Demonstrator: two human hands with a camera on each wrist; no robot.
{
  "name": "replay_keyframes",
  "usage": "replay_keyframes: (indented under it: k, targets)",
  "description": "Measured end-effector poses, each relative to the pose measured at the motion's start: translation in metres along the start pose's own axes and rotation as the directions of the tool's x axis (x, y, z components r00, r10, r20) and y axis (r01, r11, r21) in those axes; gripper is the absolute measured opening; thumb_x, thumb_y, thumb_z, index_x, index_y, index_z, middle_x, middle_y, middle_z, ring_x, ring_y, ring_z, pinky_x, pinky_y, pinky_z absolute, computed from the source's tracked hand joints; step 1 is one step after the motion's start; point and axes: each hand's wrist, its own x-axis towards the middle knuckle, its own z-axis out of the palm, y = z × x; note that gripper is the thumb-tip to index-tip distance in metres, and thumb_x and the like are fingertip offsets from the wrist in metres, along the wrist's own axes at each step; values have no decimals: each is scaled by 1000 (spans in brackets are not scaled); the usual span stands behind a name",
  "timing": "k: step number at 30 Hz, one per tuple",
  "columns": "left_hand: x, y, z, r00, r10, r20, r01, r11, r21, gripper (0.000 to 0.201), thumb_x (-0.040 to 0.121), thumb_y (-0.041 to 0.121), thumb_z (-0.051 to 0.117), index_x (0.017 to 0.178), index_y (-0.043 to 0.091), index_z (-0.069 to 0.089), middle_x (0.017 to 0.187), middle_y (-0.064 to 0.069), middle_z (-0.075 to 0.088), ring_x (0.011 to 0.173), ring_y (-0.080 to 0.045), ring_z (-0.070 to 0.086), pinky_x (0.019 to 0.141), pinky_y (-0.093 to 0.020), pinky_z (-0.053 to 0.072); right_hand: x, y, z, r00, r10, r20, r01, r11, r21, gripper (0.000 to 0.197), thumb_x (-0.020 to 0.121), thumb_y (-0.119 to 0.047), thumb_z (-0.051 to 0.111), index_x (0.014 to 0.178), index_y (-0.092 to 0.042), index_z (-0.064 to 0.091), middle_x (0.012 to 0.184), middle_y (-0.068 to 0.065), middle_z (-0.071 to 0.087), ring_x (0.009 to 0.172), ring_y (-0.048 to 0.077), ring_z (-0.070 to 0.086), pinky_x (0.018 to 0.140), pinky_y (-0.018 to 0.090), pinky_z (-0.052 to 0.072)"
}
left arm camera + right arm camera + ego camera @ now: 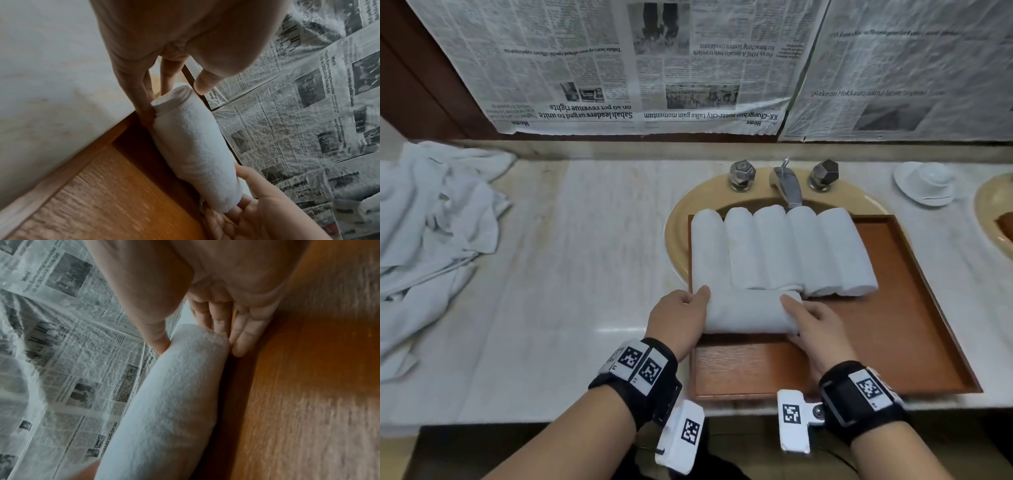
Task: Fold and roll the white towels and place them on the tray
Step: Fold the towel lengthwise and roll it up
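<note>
roll (750, 313): lies crosswise on the tray (893, 342), touching the near ends of five rolls (784, 250) lined up at 12 o'clock
left hand (676, 323): clasps the roll's left end, thumb on top, fingers at the end face
right hand (816, 330): clasps the roll's right end, thumb on top, fingers below
pile (431, 233): loose towels on the counter (585, 274), at 9 o'clock, well apart from the tray
sink (678, 219): under the tray
</note>
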Motion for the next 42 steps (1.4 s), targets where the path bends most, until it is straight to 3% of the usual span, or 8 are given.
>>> replay_keyframes:
  k: [6, 10, 15, 22, 26, 32, 36, 42]
  targets:
    - [-6, -1, -1, 1000, 25, 6, -25, 1000, 5, 51, 99, 60, 44, 74, 16, 51, 76, 2, 57, 77, -21, 58, 69, -34, 41, 4, 6, -5, 996, -91, -19, 84, 969, -231, 58, 66, -72, 70, 101, -25, 70, 100, -3, 74, 95, 20, 70, 91, 47, 56]
    - [-12, -4, -2, 997, 80, 5, -81, 997, 19, 46, 100, 60, 42, 83, 21, 61, 86, 8, 63, 84, -11, 59, 71, -29, 39, 0, 4, -6, 992, -128, -4, 121, 946, -302, 40, 86, -58, 69, 106, -23, 67, 105, -4, 70, 96, 16, 66, 79, 35, 51]
    - [-13, -14, -3, 992, 121, -23, -121, 993, -8, 39, 97, 61, 50, 110, 29, 67, 113, 12, 67, 104, -4, 61, 95, -31, 48, -7, 1, -4, 989, -150, 2, 144, 942, -303, 32, 93, -48, 68, 111, -23, 65, 103, -8, 67, 87, 5, 62, 63, 23, 42]
    - [-8, -36, -8, 963, 255, 86, -268, 930, 252, 87, 67, 59, 87, 139, 30, 49, 128, 16, 52, 109, 1, 53, 95, -20, 48, -13, -2, -4, 988, -152, 12, 148, 941, -303, 30, 93, -47, 69, 114, -25, 64, 102, -11, 66, 90, 8, 64, 60, 21, 45]
    - [-7, -41, -10, 965, 260, 39, -261, 931, 257, 82, 66, 54, 90, 134, 29, 52, 117, 16, 55, 99, 1, 56, 89, -23, 52, -13, -3, -7, 985, -172, 31, 173, 928, -329, 33, 91, -47, 71, 116, -27, 64, 109, -12, 66, 96, 4, 62, 78, 29, 51]
    - [-8, -45, -8, 970, 242, 32, -243, 945, 219, 69, 67, 54, 89, 124, 29, 60, 110, 18, 59, 91, -1, 61, 83, -26, 56, -16, -4, -13, 977, -191, 96, 214, 899, -382, 36, 91, -41, 74, 122, -29, 63, 111, -18, 63, 97, -2, 59, 75, 23, 44]
    - [-9, -43, -13, 972, 232, 30, -234, 954, 185, 84, 58, 65, 89, 127, 31, 57, 112, 19, 58, 96, -1, 60, 89, -31, 56, -22, -11, -17, 964, -256, 74, 263, 867, -422, 36, 91, -41, 73, 123, -28, 64, 115, -14, 64, 98, -5, 58, 80, 25, 45]
    - [-15, -37, -55, 954, 277, -115, -260, 954, 147, 65, 75, 72, 73, 126, 36, 58, 112, 22, 60, 100, 4, 60, 87, -26, 55, -53, -45, -7, 868, -488, 88, 446, 691, -569, 38, 90, -48, 70, 124, -35, 58, 123, -12, 47, 114, 11, 51, 97, 36, 47]
